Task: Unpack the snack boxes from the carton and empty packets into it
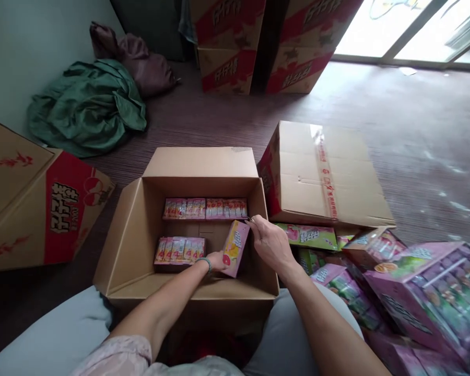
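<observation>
An open cardboard carton [199, 163] stands between my knees. Inside it, a pink box [236, 243] with yellow fruit print is tilted on its side. My left hand [218, 260] grips its lower left side, the fingers partly hidden behind it. At the upper right corner of the same box, my right hand [270, 241] is closed in a pinch. Two display boxes of wrapped sticks, one left [185, 208] and one right [226, 208], lie along the carton's far wall. Another display box [180, 249] sits at the near left.
A taped carton [301, 172] touches the right side. Several snack boxes, including a large purple pack [403, 308], are heaped at the right. A red-printed carton [68, 209] is at left; green cloth [90, 104] and stacked cartons [229, 70] lie beyond.
</observation>
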Demonstrator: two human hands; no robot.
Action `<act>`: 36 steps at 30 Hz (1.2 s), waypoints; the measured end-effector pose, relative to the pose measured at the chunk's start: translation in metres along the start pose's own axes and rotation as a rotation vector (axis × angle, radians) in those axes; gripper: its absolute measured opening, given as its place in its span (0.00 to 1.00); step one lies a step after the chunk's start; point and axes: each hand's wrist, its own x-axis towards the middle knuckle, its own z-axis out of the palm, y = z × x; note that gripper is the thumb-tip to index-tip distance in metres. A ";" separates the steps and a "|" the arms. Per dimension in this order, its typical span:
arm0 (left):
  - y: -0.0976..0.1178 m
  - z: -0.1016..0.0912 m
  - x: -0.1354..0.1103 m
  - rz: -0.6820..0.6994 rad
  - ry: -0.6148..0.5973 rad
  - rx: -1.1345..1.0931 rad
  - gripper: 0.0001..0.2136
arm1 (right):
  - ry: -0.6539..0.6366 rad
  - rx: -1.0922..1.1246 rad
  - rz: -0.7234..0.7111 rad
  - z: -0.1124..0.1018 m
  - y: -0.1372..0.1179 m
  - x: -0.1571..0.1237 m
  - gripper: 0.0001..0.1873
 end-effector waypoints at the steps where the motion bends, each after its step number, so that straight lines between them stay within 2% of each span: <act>1: 0.004 0.003 0.003 0.046 -0.041 -0.022 0.27 | -0.016 -0.009 -0.004 0.001 0.000 0.002 0.13; 4: 0.019 0.015 0.014 0.142 -0.134 -0.066 0.26 | -0.051 -0.018 -0.004 0.008 0.001 0.005 0.13; 6: 0.024 0.015 0.021 0.161 -0.158 -0.043 0.24 | -0.046 -0.009 0.005 0.012 0.004 0.006 0.13; 7: 0.022 0.011 0.023 0.155 -0.150 -0.020 0.24 | -0.039 -0.001 0.007 0.014 0.005 0.006 0.13; 9: 0.009 -0.005 0.024 0.115 -0.058 0.041 0.27 | -0.027 0.013 0.002 0.017 0.008 0.007 0.13; 11: -0.019 -0.027 0.021 0.048 0.101 0.112 0.36 | -0.022 0.024 -0.010 0.020 0.010 0.007 0.14; 13: -0.059 -0.046 0.013 -0.024 0.234 0.189 0.50 | -0.024 0.032 -0.023 0.022 0.010 0.008 0.14; 16: -0.130 -0.054 -0.003 -0.091 0.284 0.382 0.63 | -0.029 0.048 -0.036 0.026 0.008 0.008 0.15; 19: -0.186 -0.046 -0.015 -0.093 0.371 0.544 0.58 | -0.033 0.066 -0.038 0.028 0.007 0.009 0.15; 21: -0.202 -0.042 -0.019 -0.064 0.437 0.575 0.50 | -0.040 0.077 -0.034 0.029 0.007 0.010 0.15; 22: -0.202 -0.042 -0.021 -0.052 0.451 0.575 0.46 | -0.040 0.081 -0.030 0.028 0.007 0.010 0.15; 24: -0.189 -0.049 -0.024 -0.062 0.432 0.512 0.44 | -0.026 0.095 -0.010 0.027 0.007 0.011 0.16; 27: -0.152 -0.068 -0.031 -0.134 0.382 0.349 0.46 | 0.022 0.149 0.044 0.024 0.006 0.014 0.17; 30: -0.114 -0.092 -0.045 -0.203 0.383 0.234 0.45 | 0.096 0.249 0.091 0.018 0.004 0.016 0.18; 33: -0.085 -0.111 -0.079 -0.189 0.362 0.108 0.39 | 0.185 0.361 0.124 0.011 0.004 0.015 0.19; 34: -0.077 -0.115 -0.096 -0.132 0.319 -0.003 0.37 | 0.216 0.404 0.127 0.009 0.003 0.012 0.19; 36: -0.062 -0.118 -0.136 0.048 0.167 -0.366 0.34 | 0.276 0.510 0.115 0.003 -0.002 0.001 0.19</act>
